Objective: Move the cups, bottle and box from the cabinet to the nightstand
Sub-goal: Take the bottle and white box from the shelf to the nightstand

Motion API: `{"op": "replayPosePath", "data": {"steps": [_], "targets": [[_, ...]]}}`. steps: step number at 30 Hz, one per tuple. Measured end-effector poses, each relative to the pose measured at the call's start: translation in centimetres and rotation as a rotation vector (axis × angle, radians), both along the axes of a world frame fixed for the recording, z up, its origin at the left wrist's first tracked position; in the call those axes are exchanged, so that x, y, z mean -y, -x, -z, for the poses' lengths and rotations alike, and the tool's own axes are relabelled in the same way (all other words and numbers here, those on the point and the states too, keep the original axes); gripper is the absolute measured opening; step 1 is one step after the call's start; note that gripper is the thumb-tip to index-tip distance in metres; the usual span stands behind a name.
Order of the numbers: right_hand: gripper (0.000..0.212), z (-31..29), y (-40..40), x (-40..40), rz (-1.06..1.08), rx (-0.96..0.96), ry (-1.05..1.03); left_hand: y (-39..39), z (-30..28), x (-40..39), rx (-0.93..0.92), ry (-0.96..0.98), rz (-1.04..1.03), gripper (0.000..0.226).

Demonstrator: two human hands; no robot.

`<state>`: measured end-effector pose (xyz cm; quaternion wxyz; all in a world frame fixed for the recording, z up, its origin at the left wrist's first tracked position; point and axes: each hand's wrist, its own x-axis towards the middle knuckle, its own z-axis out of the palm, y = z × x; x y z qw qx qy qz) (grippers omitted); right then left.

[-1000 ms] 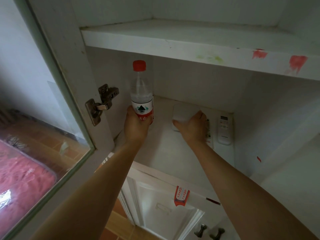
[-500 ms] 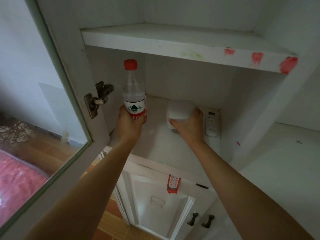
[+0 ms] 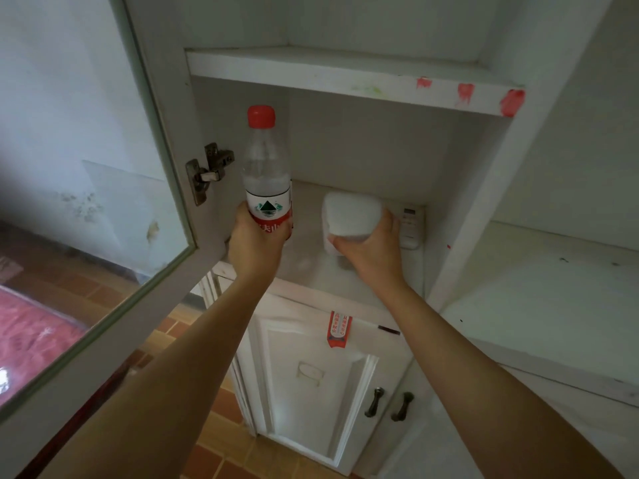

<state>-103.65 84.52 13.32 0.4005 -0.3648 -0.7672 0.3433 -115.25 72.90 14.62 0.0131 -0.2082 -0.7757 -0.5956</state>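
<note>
A clear water bottle with a red cap and red-and-white label stands upright at the left of the cabinet's lower shelf. My left hand is wrapped around its lower part. To its right, my right hand grips a white box with rounded corners, tilted up off the shelf. No cups are in view.
A white remote control lies behind my right hand at the shelf's back right. The glass cabinet door stands open at the left, hinge beside the bottle. An upper shelf hangs overhead. Lower cabinet doors are below; a counter lies right.
My right hand has closed on the white box and lifted it off the shelf toward me. The left hand keeps its hold on the bottle. The camera has pulled back.
</note>
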Motion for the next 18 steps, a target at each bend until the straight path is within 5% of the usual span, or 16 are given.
{"op": "replayPosePath", "data": {"steps": [8, 18], "targets": [[0.113, 0.2, -3.7, 2.4, -0.110, -0.004, 0.025, -4.6, 0.1, 4.0, -0.011, -0.001, -0.098, 0.052], [0.102, 1.4, -13.9, 8.3, -0.419, 0.016, 0.023, -16.2, 2.2, 11.9, 0.005, -0.038, -0.299, 0.054]]}}
